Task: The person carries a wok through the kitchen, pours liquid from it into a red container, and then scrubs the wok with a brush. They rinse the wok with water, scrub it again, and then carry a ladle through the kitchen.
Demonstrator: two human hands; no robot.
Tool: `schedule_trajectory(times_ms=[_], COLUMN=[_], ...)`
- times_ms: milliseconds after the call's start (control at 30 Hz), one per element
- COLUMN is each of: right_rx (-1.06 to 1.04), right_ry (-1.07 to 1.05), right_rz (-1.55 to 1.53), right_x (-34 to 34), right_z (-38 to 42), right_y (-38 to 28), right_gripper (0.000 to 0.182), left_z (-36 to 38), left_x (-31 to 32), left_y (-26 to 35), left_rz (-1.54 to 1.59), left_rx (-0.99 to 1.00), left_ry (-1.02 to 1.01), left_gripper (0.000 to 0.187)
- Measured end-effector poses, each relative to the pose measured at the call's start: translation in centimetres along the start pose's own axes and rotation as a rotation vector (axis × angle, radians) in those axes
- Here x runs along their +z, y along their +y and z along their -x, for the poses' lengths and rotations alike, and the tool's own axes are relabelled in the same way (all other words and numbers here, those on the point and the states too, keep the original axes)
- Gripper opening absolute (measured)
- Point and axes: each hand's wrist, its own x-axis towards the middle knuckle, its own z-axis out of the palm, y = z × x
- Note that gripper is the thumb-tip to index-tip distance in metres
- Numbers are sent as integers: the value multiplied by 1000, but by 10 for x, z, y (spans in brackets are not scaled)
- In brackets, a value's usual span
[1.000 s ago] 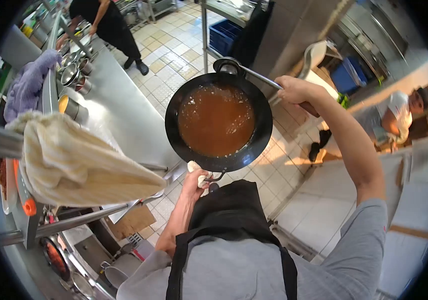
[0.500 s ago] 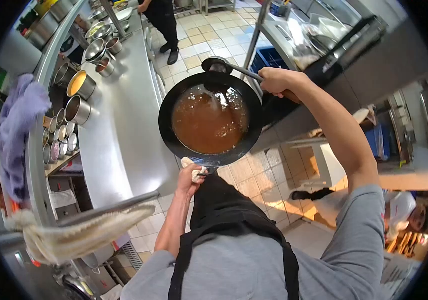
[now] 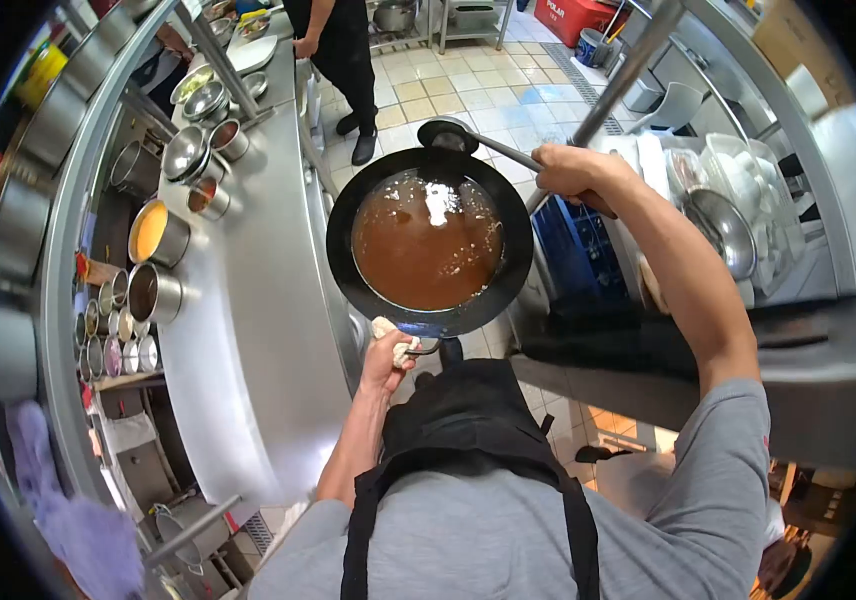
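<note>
A black wok (image 3: 348, 270) hangs in front of my body over the floor, filled with brown liquid (image 3: 423, 255) that has pale bits along its right side. My left hand (image 3: 384, 362) is closed at the near rim, gripping the wok's handle through a crumpled whitish cloth (image 3: 407, 352). Beyond the far rim, the dark bowl of a ladle (image 3: 448, 134) overlaps the wok's edge in this view. My right hand (image 3: 570, 176) is wrapped round the ladle's handle, to the upper right of the wok.
Along the left runs a steel counter (image 3: 248, 330) with metal pots and bowls. An orange-filled pot (image 3: 151, 232) stands near its shelf side. A person in dark trousers (image 3: 346, 70) stands ahead. On the right are a blue crate (image 3: 583, 255) and a rack with a steel bowl (image 3: 721, 232).
I have moved forward along the counter with the wok and ladle still in my hands. The hanging towel at left has slid backward in view, and the right-hand rack has come closer.
</note>
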Motion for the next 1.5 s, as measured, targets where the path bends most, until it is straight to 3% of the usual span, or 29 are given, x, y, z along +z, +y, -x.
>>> schedule_trajectory(times_ms=[133, 167, 267, 500, 733, 967, 1200, 1333, 1500], right_rx=[-38, -115, 32, 77, 152, 110, 204, 172, 236], right_ry=[43, 144, 41, 106, 44, 115, 77, 82, 142], right_rz=[67, 37, -29, -104, -190, -213, -247, -154, -314], right_x=[-46, -53, -82, -149, -227, -292, -386, -434, -501], right_z=[-68, -78, -141, -237, -335, -448, -548, -613, -663], right_y=[27, 31, 50, 80, 132, 227, 317, 392, 464], right_gripper=[19, 20, 21, 22, 19, 15, 14, 20, 20], left_z=[-71, -86, -140, -278, -408, -541, -680, -757, -860], left_x=[40, 50, 73, 115, 174, 269, 371, 441, 531], left_y=[40, 53, 88, 168, 258, 322, 360, 383, 409], left_rz=[-10, -28, -31, -67, -177, -227, -256, -262, -307], left_rx=[34, 22, 1, -68, -145, -208, -259, -296, -262], left_ry=[-5, 9, -36, -82, -100, -162, -126, -154, -164], left_gripper=[10, 9, 8, 14, 12, 14, 13, 13, 15])
